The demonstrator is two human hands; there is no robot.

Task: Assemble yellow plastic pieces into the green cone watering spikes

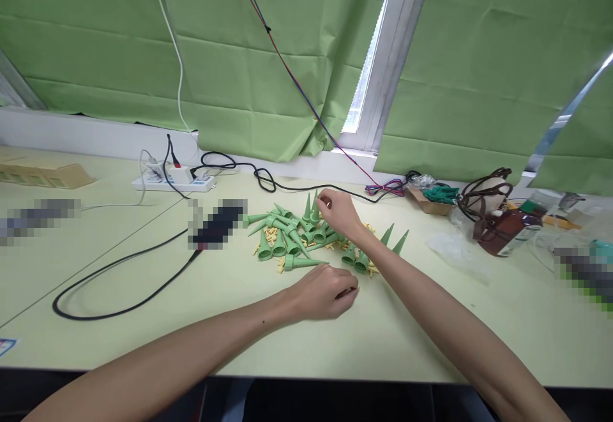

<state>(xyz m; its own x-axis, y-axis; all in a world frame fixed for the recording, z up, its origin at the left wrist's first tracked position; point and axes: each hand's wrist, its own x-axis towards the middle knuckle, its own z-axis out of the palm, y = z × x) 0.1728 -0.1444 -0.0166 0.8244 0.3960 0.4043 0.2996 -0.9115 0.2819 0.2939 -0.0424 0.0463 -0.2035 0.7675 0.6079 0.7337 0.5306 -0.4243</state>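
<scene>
Green plastic cones point(292, 248) lie in a pile on the pale table point(249, 345), some upright and some on their sides. Small yellow pieces point(271, 235) are scattered among them. Over the back of the pile, my right hand point(339, 212) has its fingertips pinched at the tip of an upright green cone point(315, 210). My left hand point(326, 291) rests on the table in front of the pile with its fingers curled; whatever is inside them, if anything, is hidden. One cone point(304, 262) lies flat just behind the left hand.
A power strip point(175, 184) and black cable point(115, 315) are at the left, near a blurred dark object point(218, 224). At the right are a cardboard box point(430, 203), a brown bottle point(510, 230) and a clear plastic bag point(454, 253). Green curtains point(258, 58) hang behind.
</scene>
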